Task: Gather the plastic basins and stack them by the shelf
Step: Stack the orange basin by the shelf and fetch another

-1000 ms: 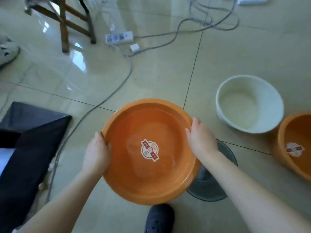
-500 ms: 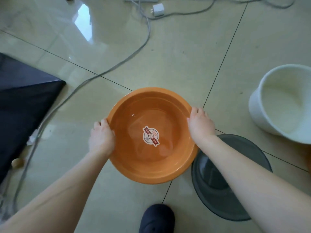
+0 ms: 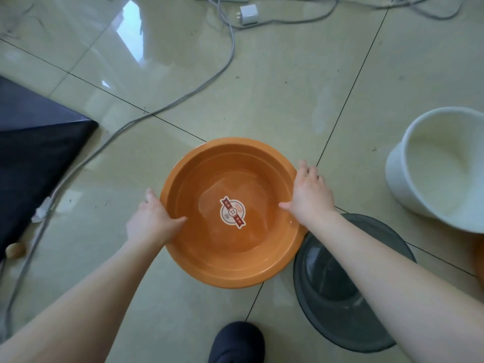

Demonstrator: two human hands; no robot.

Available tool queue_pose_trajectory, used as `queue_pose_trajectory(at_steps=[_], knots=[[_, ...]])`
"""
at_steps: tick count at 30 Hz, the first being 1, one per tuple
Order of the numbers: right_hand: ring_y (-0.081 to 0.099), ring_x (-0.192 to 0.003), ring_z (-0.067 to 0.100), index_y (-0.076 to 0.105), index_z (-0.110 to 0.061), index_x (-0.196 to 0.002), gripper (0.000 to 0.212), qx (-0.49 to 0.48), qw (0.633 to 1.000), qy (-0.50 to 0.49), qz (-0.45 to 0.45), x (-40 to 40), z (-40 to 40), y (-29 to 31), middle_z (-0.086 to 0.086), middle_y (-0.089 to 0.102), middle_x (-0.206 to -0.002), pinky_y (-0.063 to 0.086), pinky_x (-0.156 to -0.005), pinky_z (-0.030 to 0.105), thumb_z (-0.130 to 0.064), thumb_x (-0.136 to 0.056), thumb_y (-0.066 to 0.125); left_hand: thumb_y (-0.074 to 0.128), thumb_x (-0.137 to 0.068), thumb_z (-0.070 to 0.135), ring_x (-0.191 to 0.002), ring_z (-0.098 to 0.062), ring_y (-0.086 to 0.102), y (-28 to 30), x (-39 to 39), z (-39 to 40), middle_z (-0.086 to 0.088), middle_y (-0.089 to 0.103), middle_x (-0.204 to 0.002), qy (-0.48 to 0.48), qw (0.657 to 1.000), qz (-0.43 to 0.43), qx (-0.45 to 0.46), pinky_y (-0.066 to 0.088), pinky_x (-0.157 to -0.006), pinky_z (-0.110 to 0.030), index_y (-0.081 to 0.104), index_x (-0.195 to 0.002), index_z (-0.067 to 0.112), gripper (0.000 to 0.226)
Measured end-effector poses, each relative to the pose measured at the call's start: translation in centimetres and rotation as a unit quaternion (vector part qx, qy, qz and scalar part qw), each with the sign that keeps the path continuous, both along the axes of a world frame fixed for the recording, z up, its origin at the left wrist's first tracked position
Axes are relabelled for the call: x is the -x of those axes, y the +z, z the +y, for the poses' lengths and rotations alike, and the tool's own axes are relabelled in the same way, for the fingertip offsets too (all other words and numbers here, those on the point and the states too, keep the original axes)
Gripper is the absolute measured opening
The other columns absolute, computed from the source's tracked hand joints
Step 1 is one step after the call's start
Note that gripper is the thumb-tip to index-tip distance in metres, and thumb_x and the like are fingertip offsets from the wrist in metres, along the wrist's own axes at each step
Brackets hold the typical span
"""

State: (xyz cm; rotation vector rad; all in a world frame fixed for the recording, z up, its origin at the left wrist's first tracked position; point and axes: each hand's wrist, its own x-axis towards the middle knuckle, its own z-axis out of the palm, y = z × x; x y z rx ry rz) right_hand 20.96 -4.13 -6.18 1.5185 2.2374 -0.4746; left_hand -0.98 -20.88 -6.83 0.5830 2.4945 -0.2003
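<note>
An orange basin (image 3: pixel 227 268) with a round sticker in its bottom sits low over the tiled floor, its right edge overlapping a dark grey translucent basin (image 3: pixel 337 307). My left hand (image 3: pixel 150 221) grips its left rim, thumb inside. My right hand (image 3: pixel 310 196) holds the right rim, thumb inside and fingers spread over the outer edge. A white basin (image 3: pixel 440 166) stands on the floor to the right. A sliver of a second orange basin (image 3: pixel 479 255) shows at the right edge. No shelf is in view.
A grey cable (image 3: pixel 167 108) runs across the floor from a white plug (image 3: pixel 248 13) at the top to the lower left. A dark cloth (image 3: pixel 31 142) lies at the left. My dark shoe (image 3: pixel 237 341) is at the bottom.
The orange basin has gone down toward the floor beside the grey basin, both hands still on its rim. My right fingers have spread. The view has tilted downward.
</note>
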Motion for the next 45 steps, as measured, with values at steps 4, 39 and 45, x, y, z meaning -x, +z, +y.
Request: queue_pose_trajectory(at_steps=[4,39,45], knots=[[0.06,-0.104,0.036,0.025,-0.002,-0.138,0.078,0.035,0.996,-0.082,0.021,0.2,0.1,-1.6,0.018,0.057,-0.12,0.049,-0.075,0.038,-0.024,-0.08,0.073,0.076,-0.075,0.03,-0.096,-0.036,0.064,-1.5,0.2,0.2,-0.018,0.063,-0.115,0.142,0.984,-0.085,-0.063,0.054,-0.071,-0.04,0.04,-0.134,0.004,0.075],[0.058,-0.108,0.043,0.038,0.003,-0.118,0.037,-0.099,0.931,-0.351,0.015,-39.0,19.5,20.0,0.028,0.059,-0.117,0.046,-0.083,0.043,-0.023,-0.094,0.052,0.051,-0.087,0.011,-0.077,-0.029,0.055,18.1,-34.0,33.6,-0.012,0.058,-0.089,-0.208,0.951,-0.122,-0.195,0.047,-0.064,-0.034,0.053,-0.103,0.004,0.018],[0.056,-0.111,0.041,0.039,0.004,-0.121,0.035,-0.104,0.935,-0.337,0.033,-40.9,21.9,13.1,0.026,0.057,-0.121,0.045,-0.087,0.043,-0.02,-0.097,0.047,0.049,-0.09,0.011,-0.101,-0.039,0.057,11.7,-36.0,35.9,-0.021,0.058,-0.111,-0.238,0.952,-0.089,-0.17,0.043,-0.073,-0.037,0.05,-0.112,-0.002,0.026]])
